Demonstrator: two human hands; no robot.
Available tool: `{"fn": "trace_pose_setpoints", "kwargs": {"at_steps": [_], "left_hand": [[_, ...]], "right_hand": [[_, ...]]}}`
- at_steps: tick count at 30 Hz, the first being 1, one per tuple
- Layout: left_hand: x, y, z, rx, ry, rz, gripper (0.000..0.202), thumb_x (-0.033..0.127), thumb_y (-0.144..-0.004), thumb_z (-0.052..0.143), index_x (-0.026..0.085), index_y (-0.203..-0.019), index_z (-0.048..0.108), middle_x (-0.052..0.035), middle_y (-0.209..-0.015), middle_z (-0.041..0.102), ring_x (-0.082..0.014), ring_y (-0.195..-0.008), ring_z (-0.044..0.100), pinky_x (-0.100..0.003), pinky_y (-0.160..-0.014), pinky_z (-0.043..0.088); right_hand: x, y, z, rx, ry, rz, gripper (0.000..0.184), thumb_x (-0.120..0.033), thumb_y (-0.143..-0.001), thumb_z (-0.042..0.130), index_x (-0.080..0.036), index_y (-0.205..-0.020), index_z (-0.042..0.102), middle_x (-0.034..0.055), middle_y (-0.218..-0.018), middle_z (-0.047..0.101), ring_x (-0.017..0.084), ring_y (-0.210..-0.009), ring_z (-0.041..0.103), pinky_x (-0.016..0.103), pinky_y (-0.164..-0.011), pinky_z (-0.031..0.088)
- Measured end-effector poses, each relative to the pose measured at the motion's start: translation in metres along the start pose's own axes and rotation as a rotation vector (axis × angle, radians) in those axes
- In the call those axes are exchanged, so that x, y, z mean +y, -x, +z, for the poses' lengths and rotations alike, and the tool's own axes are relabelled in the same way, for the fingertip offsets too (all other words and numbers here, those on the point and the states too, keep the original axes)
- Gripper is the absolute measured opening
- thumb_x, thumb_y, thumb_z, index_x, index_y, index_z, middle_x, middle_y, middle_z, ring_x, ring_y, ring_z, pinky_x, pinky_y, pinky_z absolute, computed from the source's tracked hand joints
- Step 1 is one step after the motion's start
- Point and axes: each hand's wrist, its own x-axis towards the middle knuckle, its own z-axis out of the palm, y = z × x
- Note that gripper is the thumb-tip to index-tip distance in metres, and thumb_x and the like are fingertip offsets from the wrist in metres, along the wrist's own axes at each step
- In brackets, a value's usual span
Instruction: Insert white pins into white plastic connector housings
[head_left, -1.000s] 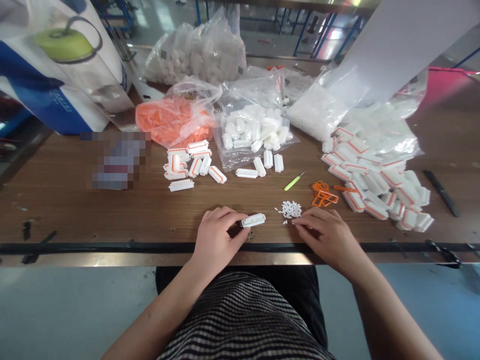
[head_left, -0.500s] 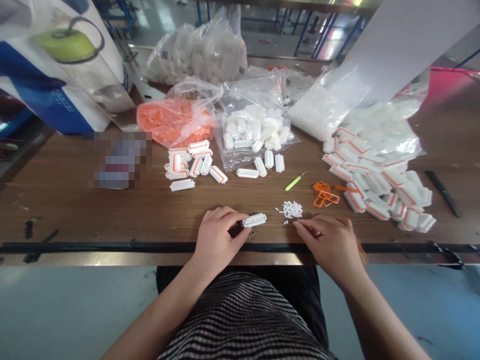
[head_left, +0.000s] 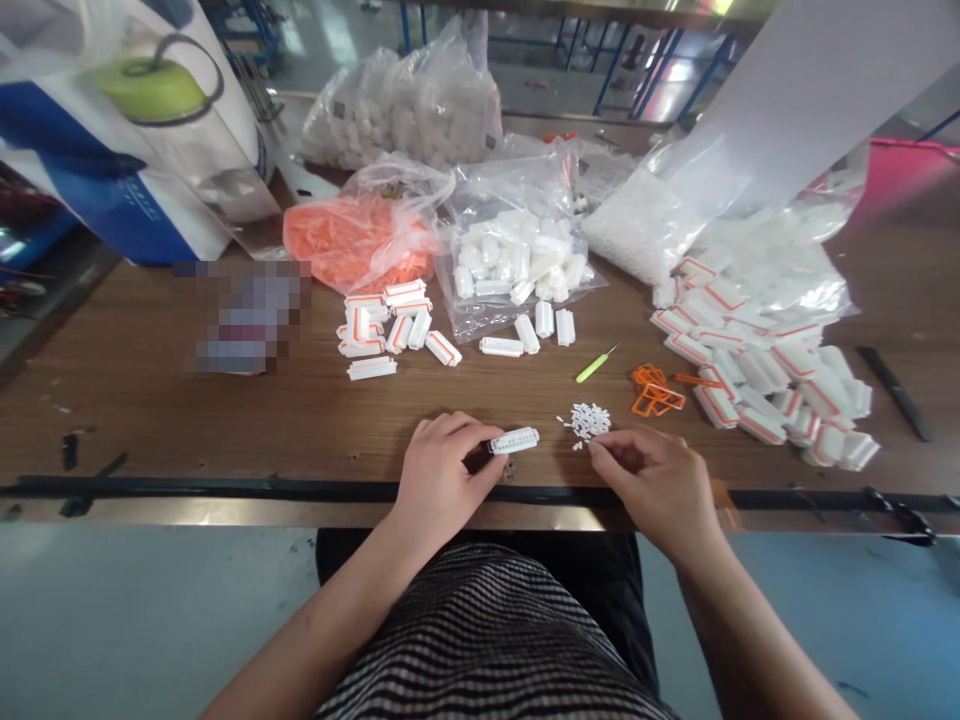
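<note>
Between the thumb and fingers of my left hand (head_left: 448, 470) is a white connector housing (head_left: 515, 441), its face with rows of small holes turned up. My right hand (head_left: 654, 482) is at the lower right edge of a small pile of white plugs (head_left: 589, 420). Its thumb and forefinger are pinched together; whether a plug is between them is too small to make out. Above the pile lies a green-handled pick (head_left: 596, 364) with a thin metal tip. Orange rectangular frames (head_left: 655, 391) lie to the right of the pile.
White housings with orange edging (head_left: 757, 370) are heaped at the right; another group (head_left: 396, 330) lies left of centre. Behind stand bags of orange parts (head_left: 360, 240), white housings (head_left: 517, 255) and tiny white pieces (head_left: 637, 225). A black strip tool (head_left: 894, 392) lies far right, a green-lidded bottle (head_left: 154, 90) upper left.
The whole view has shifted slightly. My right fingertips have drawn together and lifted a little at the pile's edge. My left hand still holds the housing in the same place.
</note>
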Motion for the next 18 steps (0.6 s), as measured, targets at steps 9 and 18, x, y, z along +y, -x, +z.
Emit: {"fn": "trace_pose_setpoints", "kwargs": {"at_steps": [9, 18], "left_hand": [[0.000, 0.000, 0.000, -0.007, 0.019, -0.006, 0.015, 0.018, -0.081, 0.074, 0.024, -0.095, 0.071, 0.0010, -0.089, 0.072, -0.0197, -0.084, 0.064, -0.038, -0.078, 0.042], [-0.001, 0.001, 0.003, 0.005, 0.026, -0.021, 0.013, 0.020, -0.081, 0.073, 0.023, -0.094, 0.071, 0.0010, -0.089, 0.072, -0.0191, -0.083, 0.064, -0.037, -0.078, 0.043]], "right_hand": [[-0.038, -0.018, 0.021, -0.180, -0.022, -0.412, 0.016, -0.016, -0.083, 0.058, -0.020, -0.069, 0.065, -0.0029, -0.061, 0.060, 0.013, -0.060, 0.054, 0.034, -0.072, 0.038], [-0.046, -0.031, 0.022, -0.272, 0.103, -0.469, 0.018, -0.010, -0.081, 0.059, -0.019, -0.066, 0.060, -0.0020, -0.062, 0.059, 0.014, -0.063, 0.054, 0.032, -0.071, 0.038]]}}
